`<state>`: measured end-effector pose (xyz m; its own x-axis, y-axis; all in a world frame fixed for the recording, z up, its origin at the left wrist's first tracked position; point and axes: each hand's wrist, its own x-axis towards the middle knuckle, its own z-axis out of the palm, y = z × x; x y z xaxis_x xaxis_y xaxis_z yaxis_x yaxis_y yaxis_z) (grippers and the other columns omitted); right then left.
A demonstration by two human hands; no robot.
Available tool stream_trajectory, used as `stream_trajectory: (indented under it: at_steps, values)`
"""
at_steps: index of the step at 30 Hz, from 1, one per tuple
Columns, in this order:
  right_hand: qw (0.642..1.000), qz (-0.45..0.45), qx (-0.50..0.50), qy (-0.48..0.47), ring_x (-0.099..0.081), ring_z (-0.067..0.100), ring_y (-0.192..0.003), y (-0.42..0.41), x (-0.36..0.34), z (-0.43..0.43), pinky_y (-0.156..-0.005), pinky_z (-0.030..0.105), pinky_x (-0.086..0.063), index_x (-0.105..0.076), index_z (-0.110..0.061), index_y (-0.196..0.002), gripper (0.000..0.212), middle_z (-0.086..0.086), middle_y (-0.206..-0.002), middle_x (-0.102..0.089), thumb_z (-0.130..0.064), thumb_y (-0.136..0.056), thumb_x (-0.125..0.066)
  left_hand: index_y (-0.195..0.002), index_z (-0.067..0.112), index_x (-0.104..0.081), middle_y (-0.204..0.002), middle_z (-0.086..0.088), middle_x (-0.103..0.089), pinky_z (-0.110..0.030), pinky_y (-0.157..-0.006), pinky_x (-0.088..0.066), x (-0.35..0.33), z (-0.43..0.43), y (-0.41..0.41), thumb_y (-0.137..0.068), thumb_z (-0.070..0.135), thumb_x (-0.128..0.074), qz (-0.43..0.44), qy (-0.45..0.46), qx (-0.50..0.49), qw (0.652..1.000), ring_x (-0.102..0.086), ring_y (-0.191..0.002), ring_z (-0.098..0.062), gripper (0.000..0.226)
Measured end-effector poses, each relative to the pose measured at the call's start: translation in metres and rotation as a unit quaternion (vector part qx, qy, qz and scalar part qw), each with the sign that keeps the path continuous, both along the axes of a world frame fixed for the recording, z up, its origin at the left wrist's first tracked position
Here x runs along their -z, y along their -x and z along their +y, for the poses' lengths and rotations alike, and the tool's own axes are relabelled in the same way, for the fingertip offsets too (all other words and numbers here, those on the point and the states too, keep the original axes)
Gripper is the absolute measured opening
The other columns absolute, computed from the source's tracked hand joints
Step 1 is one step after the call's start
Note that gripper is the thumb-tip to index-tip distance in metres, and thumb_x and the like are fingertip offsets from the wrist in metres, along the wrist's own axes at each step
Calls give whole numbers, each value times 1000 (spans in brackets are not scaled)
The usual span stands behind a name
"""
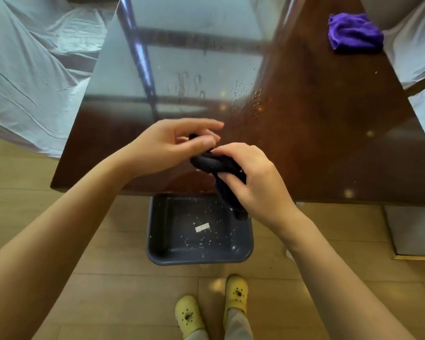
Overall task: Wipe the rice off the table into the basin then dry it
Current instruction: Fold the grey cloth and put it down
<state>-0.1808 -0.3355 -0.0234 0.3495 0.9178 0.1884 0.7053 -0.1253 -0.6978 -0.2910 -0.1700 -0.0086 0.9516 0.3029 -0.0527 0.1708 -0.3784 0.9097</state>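
Note:
A dark wet cloth is bunched above the near edge of the glossy brown table. My right hand grips it, with one end hanging down over the basin. My left hand pinches the cloth's upper end between thumb and fingers. On the floor below the table edge stands a dark grey basin with scattered rice grains and a white label inside. A few rice grains and water drops lie on the table beyond my hands. A purple cloth lies crumpled at the far right of the table.
Furniture under pale plastic sheets stands left of the table, and more covered furniture at the right. A metal table base sits on the wooden floor at the right. My feet in yellow clogs stand just behind the basin.

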Motion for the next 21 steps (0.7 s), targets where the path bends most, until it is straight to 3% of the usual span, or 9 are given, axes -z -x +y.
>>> stream_trajectory:
  at_steps: [3, 5, 8, 11, 13, 16, 19, 21]
  values:
    - [1000, -21, -4, -23, -52, 23, -97, -11, -12, 7, -86, 36, -45, -54, -9, -108, 31, 7, -107, -58, 0, -80, -64, -117, 36, -58, -98, 19, -68, -18, -84, -50, -14, -1, -5, -74, 44, -65, 48, -136, 31, 989, -62, -92, 5, 45]
    - [999, -41, -14, -31, -51, 23, -97, -17, -19, 10, -87, 38, -47, -53, -7, -107, 34, 9, -108, -55, 3, -77, -65, -121, 37, -55, -94, 22, -65, -8, -77, -47, -20, -1, -13, -72, 45, -68, 91, -175, 49, 979, -59, -85, 13, 52]
    - [998, -52, -13, -43, -49, 19, -101, -29, -26, 10, -91, 32, -47, -52, -6, -110, 39, 9, -112, -51, 4, -76, -67, -114, 36, -61, -81, 26, -64, -5, -68, -44, -30, -3, -31, -70, 38, -71, 114, -166, 58, 978, -58, -78, 14, 45]
    - [999, -20, 17, -41, -46, 16, -106, -50, -31, 1, -92, 25, -43, -50, -14, -118, 48, 1, -113, -50, -7, -76, -72, -98, 34, -69, -76, 8, -70, -26, -68, -48, -37, -9, -53, -69, 24, -68, 94, -136, 26, 986, -63, -73, -7, 30]
    - [999, 25, 35, 6, -41, 12, -112, -73, -35, -10, -94, 20, -39, -44, -26, -126, 61, -10, -116, -48, -22, -74, -75, -95, 33, -70, -76, 8, -71, -26, -68, -49, -41, -16, -69, -68, 20, -66, 66, -110, 4, 992, -64, -72, -5, 30]
    - [992, 61, 37, 107, -37, 8, -120, -113, -36, -26, -99, 26, -36, -40, -36, -130, 68, -15, -126, -48, -34, -73, -75, -96, 31, -71, -82, 10, -73, -21, -72, -50, -46, -25, -98, -67, 14, -67, 30, -94, -22, 995, -65, -78, -1, 34]
    - [984, 146, 65, 83, -57, -3, -102, -152, -37, -34, -83, 13, -45, -52, -37, -121, 53, -11, -114, -62, -26, -74, -75, -97, 29, -72, -83, 8, -73, -13, -70, -46, -47, -34, -140, -67, 10, -66, 6, -83, -39, 996, -61, -74, 4, 36]
    - [983, 148, 92, 56, -61, -9, -86, -181, -41, -36, -67, 5, -44, -56, -43, -109, 44, -13, -99, -67, -22, -75, -74, -98, 27, -71, -85, 3, -73, -12, -69, -44, -46, -38, -172, -67, 7, -65, -10, -60, -56, 997, -59, -75, 4, 38]
